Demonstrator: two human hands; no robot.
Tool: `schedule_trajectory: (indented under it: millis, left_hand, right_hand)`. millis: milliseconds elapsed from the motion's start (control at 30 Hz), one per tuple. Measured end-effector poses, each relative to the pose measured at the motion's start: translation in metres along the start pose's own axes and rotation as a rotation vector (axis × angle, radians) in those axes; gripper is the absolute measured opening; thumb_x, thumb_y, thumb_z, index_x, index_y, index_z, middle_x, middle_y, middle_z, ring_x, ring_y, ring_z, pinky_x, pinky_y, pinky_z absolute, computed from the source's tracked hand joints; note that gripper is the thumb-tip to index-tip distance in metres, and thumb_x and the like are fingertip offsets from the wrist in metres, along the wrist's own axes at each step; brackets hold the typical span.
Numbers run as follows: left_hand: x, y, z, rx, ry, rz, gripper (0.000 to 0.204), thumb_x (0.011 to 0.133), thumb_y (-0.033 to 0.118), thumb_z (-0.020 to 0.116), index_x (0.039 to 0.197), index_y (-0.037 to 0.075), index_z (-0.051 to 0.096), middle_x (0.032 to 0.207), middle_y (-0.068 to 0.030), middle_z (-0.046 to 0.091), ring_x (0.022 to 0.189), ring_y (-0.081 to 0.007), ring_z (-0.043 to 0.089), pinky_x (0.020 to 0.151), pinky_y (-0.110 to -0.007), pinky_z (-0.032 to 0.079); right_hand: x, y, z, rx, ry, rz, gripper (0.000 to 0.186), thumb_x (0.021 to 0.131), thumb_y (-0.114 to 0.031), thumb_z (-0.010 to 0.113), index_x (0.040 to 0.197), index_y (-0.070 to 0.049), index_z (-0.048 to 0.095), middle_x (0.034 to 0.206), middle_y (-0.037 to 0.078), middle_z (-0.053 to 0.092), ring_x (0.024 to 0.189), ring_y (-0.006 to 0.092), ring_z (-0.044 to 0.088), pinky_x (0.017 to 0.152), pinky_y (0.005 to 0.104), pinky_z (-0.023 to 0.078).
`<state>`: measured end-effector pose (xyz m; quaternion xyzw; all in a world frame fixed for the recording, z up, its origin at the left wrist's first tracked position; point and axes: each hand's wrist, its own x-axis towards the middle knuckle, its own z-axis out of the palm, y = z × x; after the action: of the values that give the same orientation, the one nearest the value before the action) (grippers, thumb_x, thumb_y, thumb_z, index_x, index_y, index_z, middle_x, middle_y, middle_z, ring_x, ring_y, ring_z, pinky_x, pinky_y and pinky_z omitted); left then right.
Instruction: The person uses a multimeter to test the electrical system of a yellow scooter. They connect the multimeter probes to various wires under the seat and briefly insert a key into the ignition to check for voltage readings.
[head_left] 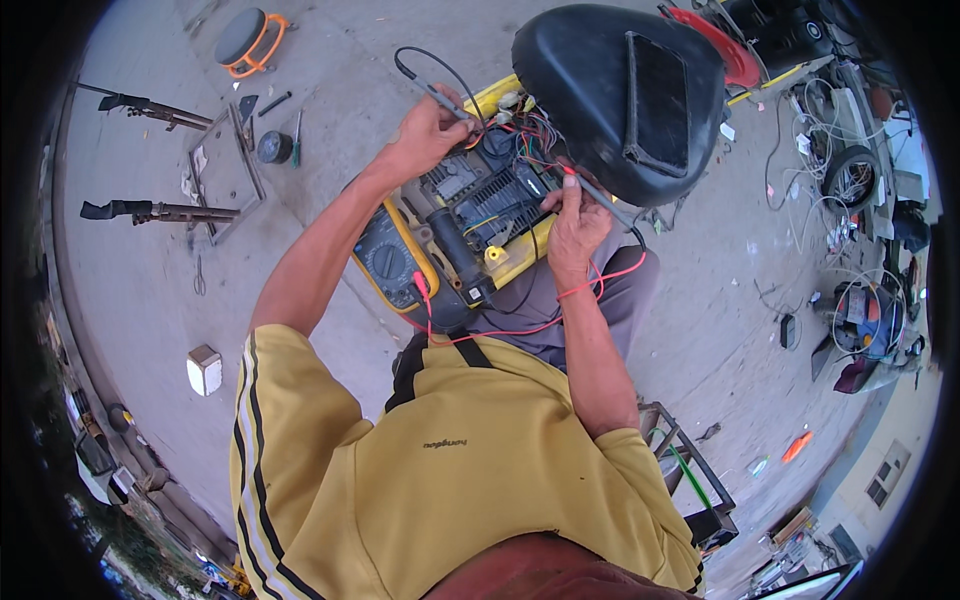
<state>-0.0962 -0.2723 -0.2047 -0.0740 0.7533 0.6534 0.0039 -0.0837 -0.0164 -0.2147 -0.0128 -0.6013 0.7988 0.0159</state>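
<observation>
My left hand (428, 135) is closed on a grey test probe (425, 90) with a black lead, over the far left corner of an opened yellow-cased machine (515, 262). The fingers of my right hand (578, 235) pinch another grey test probe (610, 203), its red end beside the machine's right side and its red lead looping over my wrist. Inside the casing are black finned parts, a dark cylinder (455, 245) and a bundle of coloured wires (535, 135). A yellow-rimmed multimeter (385, 262) with a dial leans at the machine's left, a red plug in it. Both probe tips are partly hidden.
A black welding helmet (590, 85) stands just beyond the machine. On the concrete floor are an orange-legged stool (258, 45), a metal frame (225, 175), a white box-shaped thing (205, 372), and tangled cables with a tyre (850, 180) at right.
</observation>
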Motion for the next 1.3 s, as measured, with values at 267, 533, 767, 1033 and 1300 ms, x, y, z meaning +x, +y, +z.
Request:
schedule_trajectory:
  millis: [267,533,767,1033,1300]
  left_hand:
    - [-0.002,0.005,-0.001,0.028,-0.011,-0.017,0.028,0.097,0.000,0.065,0.117,-0.002,0.045,0.095,-0.0090,0.069,0.089,-0.0110,0.068,0.076,-0.026,0.054]
    - [0.000,-0.004,-0.001,0.012,0.018,0.013,0.030,0.098,0.009,0.068,0.115,-0.004,0.047,0.085,-0.0127,0.073,0.083,-0.0130,0.069,0.069,-0.028,0.053]
    - [0.000,-0.005,-0.003,-0.020,-0.007,-0.012,0.031,0.099,0.012,0.067,0.118,-0.003,0.046,0.086,-0.0112,0.072,0.077,-0.0109,0.066,0.066,-0.028,0.051]
    - [0.005,-0.009,-0.012,-0.035,-0.120,-0.118,0.020,0.100,0.015,0.068,0.109,-0.001,0.060,0.092,-0.0085,0.073,0.079,-0.0110,0.066,0.068,-0.028,0.051]
    - [-0.002,0.003,-0.004,-0.219,-0.045,-0.114,0.022,0.099,0.016,0.069,0.111,0.000,0.061,0.091,-0.0087,0.075,0.078,-0.0124,0.068,0.068,-0.027,0.052]
  right_hand:
    - [0.001,-0.001,0.000,-0.014,-0.028,-0.014,0.020,0.104,-0.008,0.062,0.120,0.004,0.061,0.111,0.011,0.073,0.062,0.0115,0.059,0.055,0.0239,0.048]
    - [0.002,0.000,0.002,0.014,-0.049,-0.008,0.019,0.104,-0.004,0.060,0.121,0.005,0.059,0.114,0.017,0.073,0.063,0.0108,0.059,0.055,0.0235,0.050]
    - [0.002,-0.001,0.001,-0.026,-0.065,0.001,0.020,0.104,-0.003,0.059,0.122,0.005,0.058,0.117,0.017,0.072,0.064,0.0106,0.060,0.055,0.0234,0.050]
    - [0.002,0.000,0.001,-0.025,-0.072,-0.004,0.021,0.104,-0.004,0.059,0.123,0.005,0.058,0.117,0.017,0.072,0.065,0.0110,0.060,0.055,0.0237,0.051]
    - [0.003,-0.003,0.002,-0.034,-0.076,-0.003,0.021,0.104,-0.004,0.058,0.123,0.006,0.058,0.117,0.017,0.073,0.064,0.0109,0.061,0.056,0.0237,0.051]
